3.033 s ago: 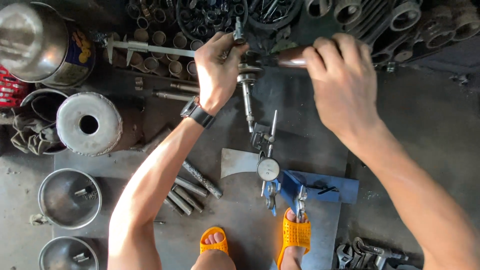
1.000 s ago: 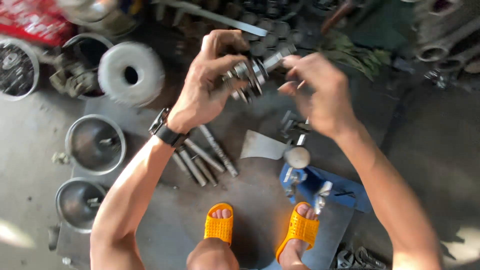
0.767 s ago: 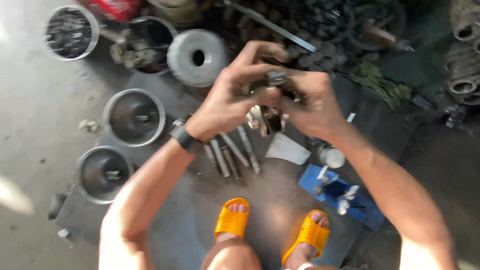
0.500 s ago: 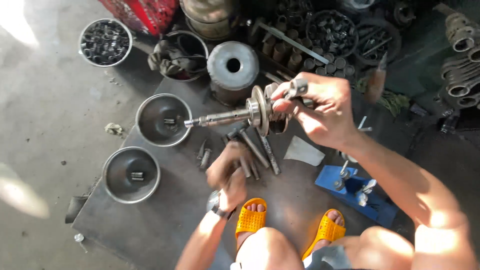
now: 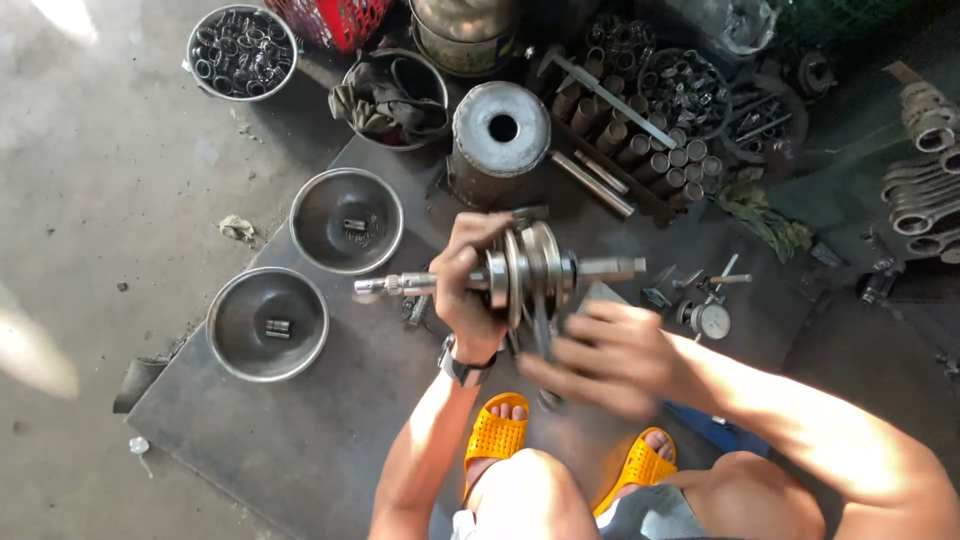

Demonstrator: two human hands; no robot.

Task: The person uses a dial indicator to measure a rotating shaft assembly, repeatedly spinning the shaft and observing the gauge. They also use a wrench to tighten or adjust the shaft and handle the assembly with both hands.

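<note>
Your left hand [image 5: 470, 290] holds the crankshaft [image 5: 520, 275] above the floor plate [image 5: 300, 430]; two bowls [image 5: 268, 322] lie to its left, the drum [image 5: 500, 125] behind, your right hand [image 5: 600, 360] just below.

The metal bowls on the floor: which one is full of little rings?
The far bowl at the top left, beside the red crate, heaped with small metal rings. The two shiny bowls nearer the left hand hold only a small piece or two.

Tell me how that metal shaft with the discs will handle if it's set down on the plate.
The shaft looks like solid steel, so probably heavy and stiff. Its round discs would likely let it roll on the flat plate. The left hand grips it beside the discs, perhaps near its balance point.
</note>
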